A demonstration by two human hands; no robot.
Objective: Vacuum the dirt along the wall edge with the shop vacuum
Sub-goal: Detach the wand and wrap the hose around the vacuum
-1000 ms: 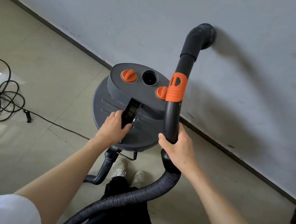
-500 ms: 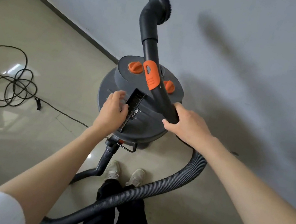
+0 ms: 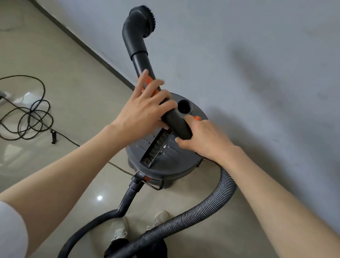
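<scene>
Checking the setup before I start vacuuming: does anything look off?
Yes: the brush nozzle points up at the wall, not the floor edge, and the power cord lies tangled on the floor.

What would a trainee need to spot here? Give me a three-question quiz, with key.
1. True or false: the brush head rests on the floor.
2. Which hand grips the wand near the hose? A left hand B right hand
3. Fill in: the loose coil on the floor at left is the ___.

Key: 1 false, it is raised in front of the wall; 2 B; 3 cord.
</scene>
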